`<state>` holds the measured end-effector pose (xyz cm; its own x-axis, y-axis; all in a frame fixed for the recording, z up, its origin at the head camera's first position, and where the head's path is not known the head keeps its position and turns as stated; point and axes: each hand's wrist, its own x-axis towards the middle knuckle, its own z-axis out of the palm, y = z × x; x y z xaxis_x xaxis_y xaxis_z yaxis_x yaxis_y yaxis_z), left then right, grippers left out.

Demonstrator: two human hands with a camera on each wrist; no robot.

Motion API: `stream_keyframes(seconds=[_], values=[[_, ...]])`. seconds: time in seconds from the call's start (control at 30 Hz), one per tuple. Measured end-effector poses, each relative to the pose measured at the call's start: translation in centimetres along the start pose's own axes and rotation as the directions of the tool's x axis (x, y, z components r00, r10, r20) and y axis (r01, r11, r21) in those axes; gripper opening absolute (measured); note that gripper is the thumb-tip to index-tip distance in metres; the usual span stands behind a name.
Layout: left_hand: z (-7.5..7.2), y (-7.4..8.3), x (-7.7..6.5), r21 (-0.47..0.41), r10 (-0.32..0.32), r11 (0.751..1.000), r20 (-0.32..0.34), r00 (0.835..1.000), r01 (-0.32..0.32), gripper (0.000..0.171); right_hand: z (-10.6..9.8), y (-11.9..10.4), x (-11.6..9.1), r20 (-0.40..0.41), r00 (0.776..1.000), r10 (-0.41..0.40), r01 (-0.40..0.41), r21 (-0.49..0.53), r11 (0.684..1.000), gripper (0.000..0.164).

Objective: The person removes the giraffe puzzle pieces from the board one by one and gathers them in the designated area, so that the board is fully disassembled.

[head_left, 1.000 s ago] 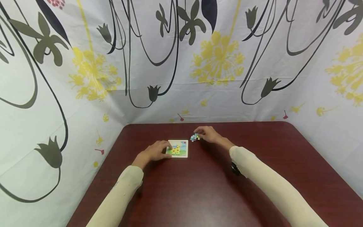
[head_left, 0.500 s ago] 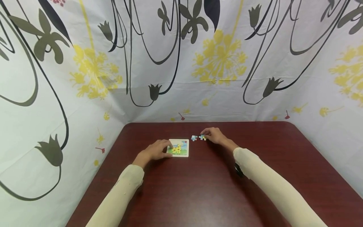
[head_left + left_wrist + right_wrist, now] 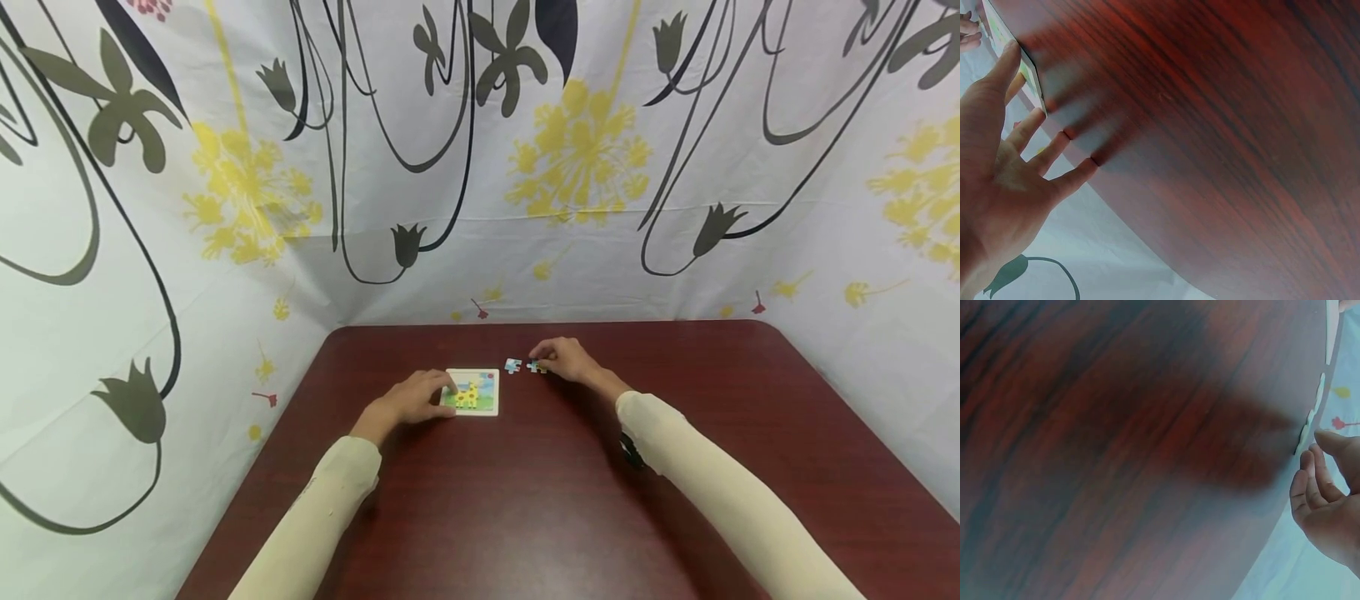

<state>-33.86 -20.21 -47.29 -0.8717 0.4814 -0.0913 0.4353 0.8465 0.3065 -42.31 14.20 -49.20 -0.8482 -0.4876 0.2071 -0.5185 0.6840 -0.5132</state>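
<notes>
A small white-framed jigsaw puzzle board (image 3: pixel 486 393) with a yellow giraffe picture lies on the dark red table. My left hand (image 3: pixel 411 398) rests at its left side, the thumb at the near edge and the index finger over the board; in the left wrist view the other fingers spread straight down to the tabletop. Right of the board's far corner lies a light-blue puzzle piece (image 3: pixel 513 365). Just beyond it, my right hand (image 3: pixel 564 358) pinches a second, blue and yellow puzzle piece (image 3: pixel 533 366) with thumb and fingertips, partly covering it.
The table (image 3: pixel 510 500) has a rounded far edge close behind the puzzle. A white cloth (image 3: pixel 480 183) with plant prints hangs behind and along both sides. A dark band (image 3: pixel 632 450) shows under the right sleeve.
My right hand has moved right with the blue and yellow puzzle piece, parting it from the light-blue one. The left hand and the board stay in place.
</notes>
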Motion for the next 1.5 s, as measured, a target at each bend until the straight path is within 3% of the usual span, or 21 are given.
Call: stream_keyframes(seconds=[0.43, 1.17, 1.5], values=[[-0.1, 0.0, 0.1, -0.002, -0.014, 1.0, 0.01, 1.0, 0.014, 0.038, 1.0, -1.7, 0.8, 0.022, 0.999, -0.048, 0.048, 0.034, 0.998, 0.02], [0.1, 0.1, -0.1, -0.008, -0.017, 1.0, 0.008, 1.0, 0.017, 0.036, 3.6, -6.3, 1.8, 0.102, 0.987, -0.124, 0.115, 0.088, 0.989, 0.017], [0.2, -0.3, 0.2, 0.002, -0.01, 1.0, 0.011, 1.0, 0.01, 0.037, 4.9, -6.7, 2.4, 0.149, 0.972, -0.182, 0.175, 0.063, 0.983, 0.018]])
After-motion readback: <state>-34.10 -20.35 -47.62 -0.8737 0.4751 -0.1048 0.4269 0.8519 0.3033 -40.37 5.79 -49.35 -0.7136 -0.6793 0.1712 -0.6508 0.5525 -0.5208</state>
